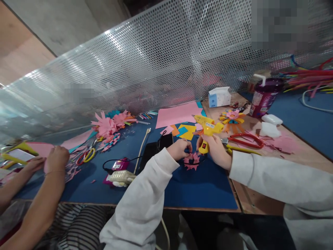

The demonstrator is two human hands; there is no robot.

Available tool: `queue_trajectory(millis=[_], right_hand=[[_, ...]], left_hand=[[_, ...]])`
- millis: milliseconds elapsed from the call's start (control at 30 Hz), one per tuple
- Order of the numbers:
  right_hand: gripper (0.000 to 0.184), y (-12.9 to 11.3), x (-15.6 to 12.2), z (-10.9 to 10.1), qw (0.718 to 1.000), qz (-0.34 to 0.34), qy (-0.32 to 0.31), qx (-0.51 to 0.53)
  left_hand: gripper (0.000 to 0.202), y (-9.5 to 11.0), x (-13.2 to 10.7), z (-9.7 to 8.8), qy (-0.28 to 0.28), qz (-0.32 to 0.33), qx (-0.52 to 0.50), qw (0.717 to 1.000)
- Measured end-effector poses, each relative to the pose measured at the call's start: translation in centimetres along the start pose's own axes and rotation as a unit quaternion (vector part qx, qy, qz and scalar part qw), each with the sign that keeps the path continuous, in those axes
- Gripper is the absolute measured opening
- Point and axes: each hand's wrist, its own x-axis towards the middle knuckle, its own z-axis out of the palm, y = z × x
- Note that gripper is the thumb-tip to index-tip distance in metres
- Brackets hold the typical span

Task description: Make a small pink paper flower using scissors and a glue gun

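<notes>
My right hand [215, 148] is closed round the handle of a yellow hot glue gun [208, 125], which is tilted with its nozzle up and to the left. A red switch shows on the handle. My left hand [180, 148] is pinched at the upper edge of a pink paper cut-out with jagged points [191, 166], just left of the glue gun's handle. A dark cord passes in front of the cut-out. Behind my hands lie yellow, orange and blue paper pieces [187, 132] and a large pink sheet [178, 114].
Red-handled pliers [246, 140] and a paper flower [232, 118] lie on the right. A purple cup with a straw [264, 97] stands behind. A power strip [121, 177] and black phone [153, 151] lie left. Another person's hands [56, 158] work with pink paper farther left.
</notes>
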Motion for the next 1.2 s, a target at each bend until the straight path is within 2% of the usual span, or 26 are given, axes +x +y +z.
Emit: queue_trajectory(millis=[433, 600, 767, 1000, 1200], right_hand=[[0.038, 0.3, -1.0, 0.0, 0.994, -0.029, -0.023, -0.107], [0.037, 0.8, -0.8, 0.0, 0.991, -0.029, -0.037, -0.124], [0.033, 1.2, -0.8, 0.1, 0.989, -0.025, -0.035, -0.142], [0.026, 1.6, -0.9, 0.1, 0.986, -0.03, -0.016, -0.163], [0.024, 1.9, -0.8, 0.1, 0.986, -0.038, -0.015, -0.163]], left_hand=[[0.031, -0.5, -1.0, -0.5, -0.008, -0.048, -0.033, 0.998], [0.034, -0.6, -1.5, -0.5, 0.03, -0.042, 0.019, 0.998], [0.026, -0.8, -1.4, 0.0, 0.026, -0.052, 0.067, 0.996], [0.026, -0.4, -1.4, 0.0, 0.014, -0.059, 0.03, 0.998], [0.028, 0.1, -2.1, -0.3, 0.025, -0.083, -0.04, 0.995]])
